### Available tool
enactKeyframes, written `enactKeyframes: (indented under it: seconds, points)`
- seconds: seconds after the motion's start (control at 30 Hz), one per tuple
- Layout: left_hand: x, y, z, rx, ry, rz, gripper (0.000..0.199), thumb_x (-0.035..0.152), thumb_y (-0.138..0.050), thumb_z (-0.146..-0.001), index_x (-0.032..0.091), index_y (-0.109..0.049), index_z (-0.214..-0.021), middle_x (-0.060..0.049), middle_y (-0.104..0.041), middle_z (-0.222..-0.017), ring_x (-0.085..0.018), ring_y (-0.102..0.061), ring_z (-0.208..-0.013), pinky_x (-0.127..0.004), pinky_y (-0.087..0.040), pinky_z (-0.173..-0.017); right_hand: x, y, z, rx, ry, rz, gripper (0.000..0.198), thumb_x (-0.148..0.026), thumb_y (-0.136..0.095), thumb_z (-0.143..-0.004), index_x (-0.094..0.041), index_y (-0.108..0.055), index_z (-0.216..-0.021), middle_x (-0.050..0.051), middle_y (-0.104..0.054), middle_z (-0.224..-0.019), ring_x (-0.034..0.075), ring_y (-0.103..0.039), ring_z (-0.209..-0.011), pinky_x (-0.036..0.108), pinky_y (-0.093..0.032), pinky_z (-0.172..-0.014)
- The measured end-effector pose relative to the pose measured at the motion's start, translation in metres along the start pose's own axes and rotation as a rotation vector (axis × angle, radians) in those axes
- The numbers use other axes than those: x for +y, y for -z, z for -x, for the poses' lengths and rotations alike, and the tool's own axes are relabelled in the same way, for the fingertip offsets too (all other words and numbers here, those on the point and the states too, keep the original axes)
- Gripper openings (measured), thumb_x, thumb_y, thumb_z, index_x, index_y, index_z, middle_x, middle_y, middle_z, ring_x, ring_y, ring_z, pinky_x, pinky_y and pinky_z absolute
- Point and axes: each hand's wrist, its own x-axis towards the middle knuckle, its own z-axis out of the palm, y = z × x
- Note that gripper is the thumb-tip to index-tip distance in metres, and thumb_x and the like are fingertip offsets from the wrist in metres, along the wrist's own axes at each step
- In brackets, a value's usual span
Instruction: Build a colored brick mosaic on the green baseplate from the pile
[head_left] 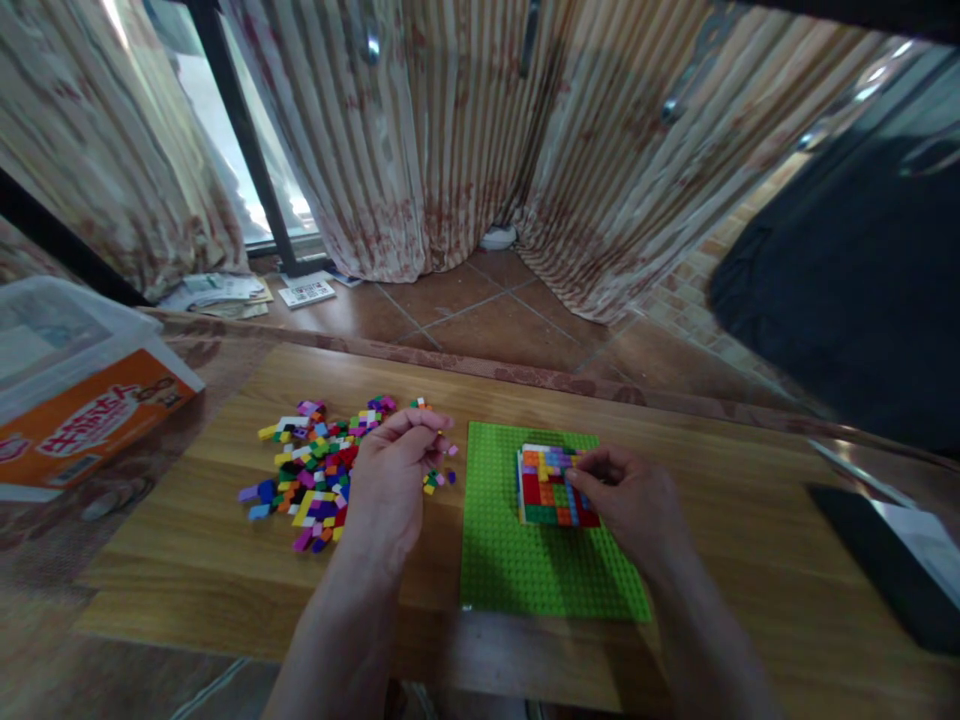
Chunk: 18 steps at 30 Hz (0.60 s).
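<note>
A low block of multicoloured building bricks stands on a green studded baseplate. Over its right side is my right hand, thumb and fingers pinched at the top layer on a small building brick that they mostly hide. My left hand hovers between the baseplate and a heap of loose bricks. Its fingers are curled together, and what they hold, if anything, cannot be made out. Several small bricks lie just beyond and beside its fingertips.
The wooden table carries all of this. At the left stands a clear plastic box with an orange label. A dark flat object with white paper lies at the right. Striped curtains hang behind the tiled floor.
</note>
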Motion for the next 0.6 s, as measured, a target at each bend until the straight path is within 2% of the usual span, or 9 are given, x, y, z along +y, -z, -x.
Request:
enactKeyframes:
  seconds: [0.2, 0.37, 0.5, 0.6]
  points:
    - [0.001, -0.001, 0.001, 0.006, -0.006, 0.002, 0.006, 0.014, -0.068, -0.056, 0.014, -0.066, -0.061, -0.001, -0.067, -0.069, -0.007, -0.055, -0.055, -0.019, -0.043, -0.055, -0.004, 0.006, 0.002, -0.022, 0.031, -0.027, 0.024, -0.041, -0.067, -0.070, -0.018, -0.069, -0.077, 0.004, -0.072, -0.071, 0.017, -0.065, -0.062, 0.028, -0.048, -0.056]
    - [0.002, 0.000, 0.002, 0.013, -0.004, 0.015, 0.004, 0.014, -0.068, -0.057, 0.014, -0.066, -0.061, 0.000, -0.065, -0.066, -0.007, -0.055, -0.055, -0.019, -0.043, -0.055, -0.019, 0.007, 0.010, 0.052, 0.070, 0.063, 0.026, -0.044, -0.062, -0.078, -0.020, -0.069, -0.081, 0.004, -0.072, -0.073, 0.017, -0.066, -0.064, 0.028, -0.048, -0.057]
    - [0.002, 0.001, 0.001, 0.007, -0.002, 0.028, 0.003, 0.014, -0.067, -0.058, 0.014, -0.067, -0.061, 0.000, -0.064, -0.065, -0.007, -0.053, -0.054, -0.018, -0.042, -0.054, -0.039, -0.019, 0.026, -0.041, 0.232, -0.002, 0.021, -0.039, -0.057, -0.083, -0.022, -0.069, -0.086, 0.005, -0.074, -0.088, 0.018, -0.067, -0.079, 0.029, -0.051, -0.069]
    - [0.003, 0.002, 0.001, 0.012, -0.010, 0.050, 0.003, 0.014, -0.066, -0.058, 0.014, -0.066, -0.061, 0.000, -0.064, -0.064, -0.007, -0.053, -0.054, -0.019, -0.042, -0.054, -0.051, -0.047, 0.039, -0.168, 0.346, 0.075, 0.018, -0.029, -0.054, -0.086, -0.023, -0.070, -0.092, 0.003, -0.073, -0.094, 0.017, -0.066, -0.086, 0.030, -0.049, -0.078]
